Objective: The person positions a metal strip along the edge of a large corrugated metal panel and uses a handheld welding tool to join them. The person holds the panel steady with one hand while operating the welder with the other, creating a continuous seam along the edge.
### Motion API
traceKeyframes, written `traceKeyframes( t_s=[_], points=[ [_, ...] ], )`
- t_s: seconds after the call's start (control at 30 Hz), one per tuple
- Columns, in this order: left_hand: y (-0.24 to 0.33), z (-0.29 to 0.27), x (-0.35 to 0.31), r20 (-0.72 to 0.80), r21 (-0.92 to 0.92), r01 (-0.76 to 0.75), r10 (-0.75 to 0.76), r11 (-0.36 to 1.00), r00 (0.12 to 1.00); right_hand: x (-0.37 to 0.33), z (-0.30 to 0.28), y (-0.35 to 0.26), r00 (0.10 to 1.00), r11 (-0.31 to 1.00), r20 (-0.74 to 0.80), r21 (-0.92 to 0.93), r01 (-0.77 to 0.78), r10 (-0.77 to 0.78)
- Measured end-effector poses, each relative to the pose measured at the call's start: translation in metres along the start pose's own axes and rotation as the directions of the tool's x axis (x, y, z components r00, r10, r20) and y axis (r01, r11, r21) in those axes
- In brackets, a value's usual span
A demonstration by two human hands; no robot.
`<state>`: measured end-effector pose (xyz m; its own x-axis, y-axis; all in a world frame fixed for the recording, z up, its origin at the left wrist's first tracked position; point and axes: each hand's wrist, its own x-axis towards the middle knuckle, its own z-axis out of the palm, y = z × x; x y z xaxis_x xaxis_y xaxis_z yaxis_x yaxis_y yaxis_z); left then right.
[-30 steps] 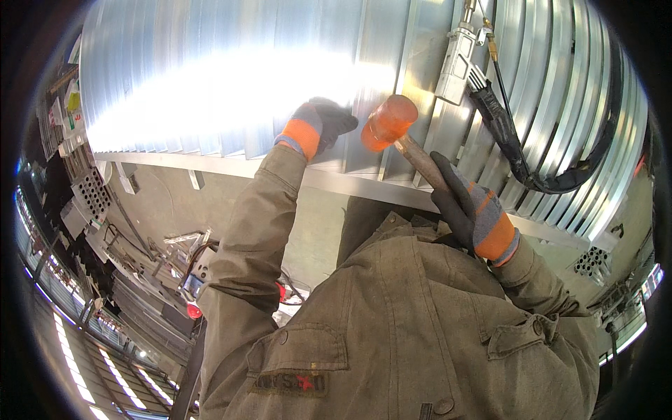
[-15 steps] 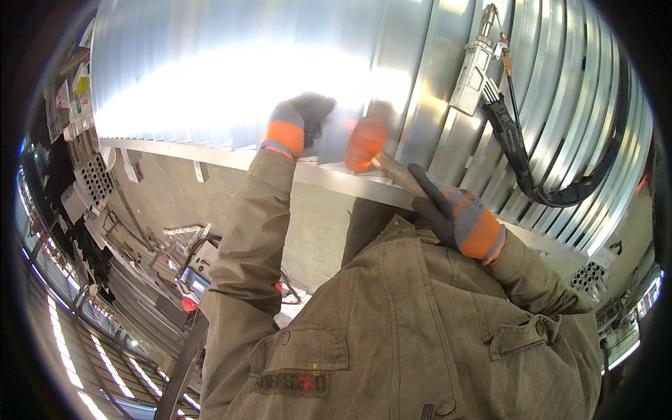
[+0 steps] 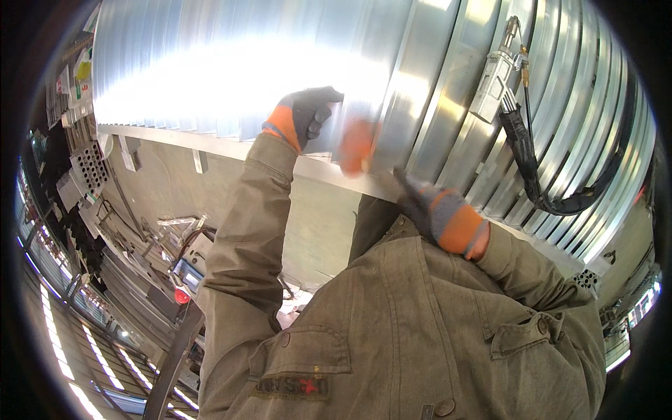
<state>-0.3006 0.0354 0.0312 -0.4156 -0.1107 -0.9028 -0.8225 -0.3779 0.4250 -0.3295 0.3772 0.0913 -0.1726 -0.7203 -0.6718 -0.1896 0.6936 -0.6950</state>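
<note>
My right hand (image 3: 446,215), in a grey and orange glove with dark fingers, is closed round the handle of a mallet. The mallet's orange head (image 3: 357,145) is smeared by motion, over the near edge of a row of long aluminium profiles (image 3: 413,105). Left of the mallet head, my left hand (image 3: 311,115), gloved alike, is curled closed at the profiles' near ends. Glare and the fingers hide whatever may be in its grip. A pale metal rail (image 3: 336,176) runs below the profile ends, close to my jacket.
A silver pneumatic tool (image 3: 493,84) with a black-sleeved hose (image 3: 521,154) lies on the profiles to the right. At the lower left stands a machine box with a red button (image 3: 182,297). Perforated blocks (image 3: 91,171) sit at the far left, above the concrete floor (image 3: 318,224).
The mallet head and my right hand have shifted slightly left. My left hand remains near the profile edge, its fingers still curled. The pneumatic tool and the profiles appear further right in the view.
</note>
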Motion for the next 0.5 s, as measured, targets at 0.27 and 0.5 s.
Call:
traceKeyframes(
  t_s=[0.27, 0.5],
  points=[
    [0.0, 0.002, -0.001, 0.007, 0.041, -0.019, 0.019, 0.999, 1.0, -0.009, -0.017, -0.003, 0.978, 0.943, -0.209, 0.324, 0.075, -0.006],
    [0.004, 0.0, 0.0, 0.012, -0.024, 0.014, -0.013, 1.0, 1.0, 0.006, 0.002, 0.012, 0.993, 0.988, 0.029, 0.099, 0.115, -0.119]
  ],
)
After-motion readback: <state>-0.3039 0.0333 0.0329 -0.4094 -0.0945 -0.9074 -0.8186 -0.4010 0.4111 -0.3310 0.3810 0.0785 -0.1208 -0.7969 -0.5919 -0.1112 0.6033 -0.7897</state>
